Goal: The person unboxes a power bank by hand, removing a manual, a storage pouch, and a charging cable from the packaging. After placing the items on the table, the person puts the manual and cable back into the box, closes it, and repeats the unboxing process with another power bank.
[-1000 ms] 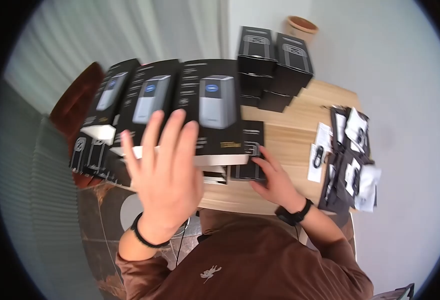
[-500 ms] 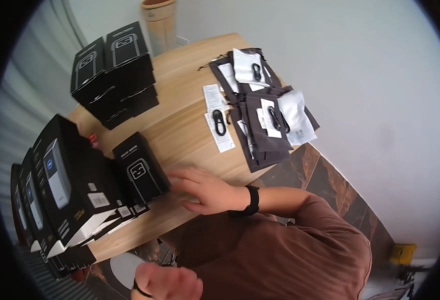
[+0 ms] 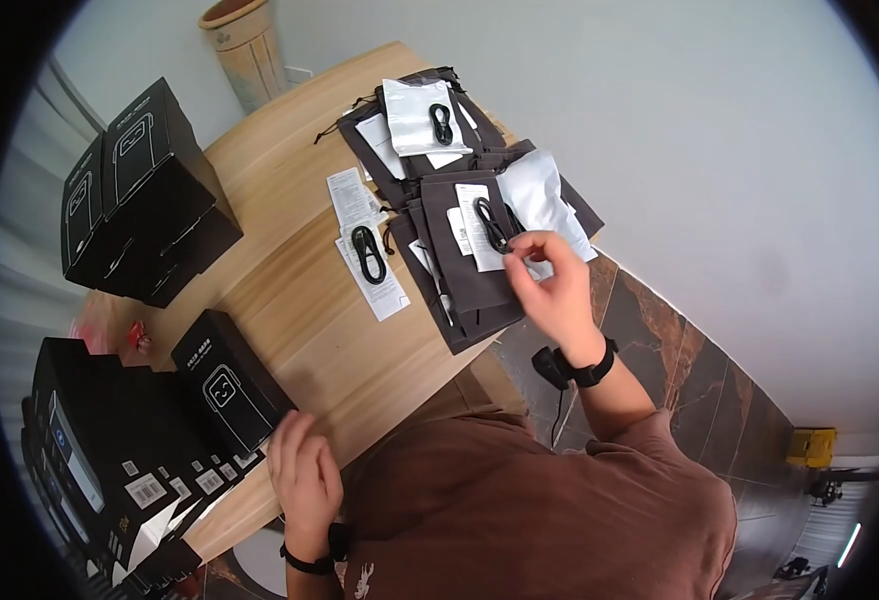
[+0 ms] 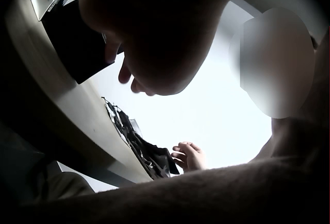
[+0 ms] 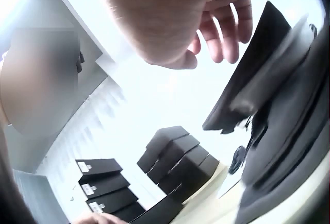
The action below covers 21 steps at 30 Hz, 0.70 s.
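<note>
My left hand [image 3: 305, 482] is at the near corner of a single black box [image 3: 235, 385] with a watch-like outline on top, fingertips right at its edge. Over a pile of dark drawstring pouches [image 3: 450, 285] hangs my right hand [image 3: 558, 300], thumb and forefinger close to a coiled black cable [image 3: 490, 225] on a white leaflet [image 3: 472, 205]. In the right wrist view the fingers [image 5: 224, 38] curve loosely above the pouches, apart from them. A silvery packet [image 3: 550, 195] lies beside the cable. Another cable [image 3: 368, 255] rests on a printed leaflet [image 3: 388, 300].
Stacked black boxes [image 3: 140, 195] stand at the table's far left. Larger black boxes [image 3: 90, 440] with a pictured device crowd the near left edge. A second silvery packet [image 3: 415, 120] with a cable lies farther back. Behind the wooden table [image 3: 300, 250] stands a clay pot [image 3: 245, 55].
The view has swung right. My left hand left the large pictured boxes, dropped toward my body, then came to the single box. My right hand moved from that box to the pouches.
</note>
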Motion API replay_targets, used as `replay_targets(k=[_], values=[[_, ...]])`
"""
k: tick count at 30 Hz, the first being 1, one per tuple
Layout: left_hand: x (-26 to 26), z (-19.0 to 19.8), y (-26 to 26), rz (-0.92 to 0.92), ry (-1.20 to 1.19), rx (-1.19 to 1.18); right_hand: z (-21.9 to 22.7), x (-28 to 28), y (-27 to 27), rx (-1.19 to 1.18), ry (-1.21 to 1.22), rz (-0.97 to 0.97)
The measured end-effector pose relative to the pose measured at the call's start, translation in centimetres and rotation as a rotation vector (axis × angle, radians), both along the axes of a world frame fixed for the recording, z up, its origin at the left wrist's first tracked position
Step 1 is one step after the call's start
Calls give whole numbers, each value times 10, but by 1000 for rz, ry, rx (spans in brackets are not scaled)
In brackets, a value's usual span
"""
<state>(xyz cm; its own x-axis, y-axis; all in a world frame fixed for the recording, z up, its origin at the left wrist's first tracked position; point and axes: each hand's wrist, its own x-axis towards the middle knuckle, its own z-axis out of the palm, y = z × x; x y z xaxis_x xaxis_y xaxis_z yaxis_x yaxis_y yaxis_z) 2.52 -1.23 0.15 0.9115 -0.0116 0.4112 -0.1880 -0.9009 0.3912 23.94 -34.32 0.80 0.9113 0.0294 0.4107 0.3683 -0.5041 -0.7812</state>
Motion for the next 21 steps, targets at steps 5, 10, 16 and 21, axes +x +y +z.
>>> replay_targets(k=[5, 10, 16, 21], values=[[-4, -4, 0, 79, -144, -33, -11, 11, -15, -75, -108, 8], [19, 19, -4, 388, -13, 115, -6, -4, -8, 56, -169, 131], [27, -8, 15, 559, 180, 177, 11, -26, 11, 41, -287, 378], [32, -13, 10, 538, 141, 193, 10, -34, 30, 42, -256, 550]])
